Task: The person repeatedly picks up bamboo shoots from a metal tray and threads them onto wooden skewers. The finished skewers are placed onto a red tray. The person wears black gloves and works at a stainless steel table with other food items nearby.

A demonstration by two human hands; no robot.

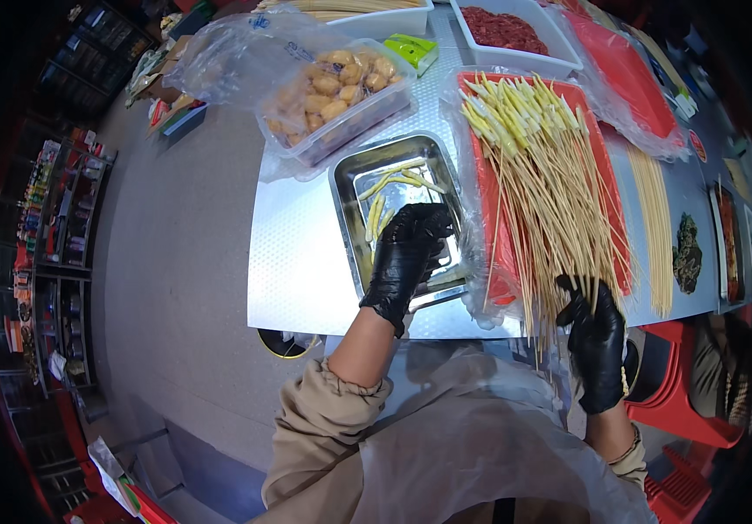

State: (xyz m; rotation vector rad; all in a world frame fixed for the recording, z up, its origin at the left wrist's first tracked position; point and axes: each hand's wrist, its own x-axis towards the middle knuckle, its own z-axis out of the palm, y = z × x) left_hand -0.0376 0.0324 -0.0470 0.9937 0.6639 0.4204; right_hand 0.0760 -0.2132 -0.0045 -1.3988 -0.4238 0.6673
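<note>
My left hand (pixel 412 252), in a black glove, is over the right part of a steel tray (pixel 344 216) with its fingers curled; whether it holds something cannot be told. Thin yellow-green pickled peppers (pixel 376 213) lie in that tray. Beside it, a red tray (pixel 611 190) holds a large heap of bamboo skewers (pixel 546 196), their far ends threaded with yellow-green pieces. At the near ends of these skewers is my right hand (pixel 595 321), also black-gloved, its fingers bent among the sticks; its grip is partly hidden.
Behind the steel tray stands a plastic tub (pixel 323 141) of round brown food under a clear bag. A white tub (pixel 572 62) of red meat is at the back. Bare skewers (pixel 652 242) and a dark clump (pixel 687 255) lie at right. A red stool (pixel 677 393) stands near the table edge.
</note>
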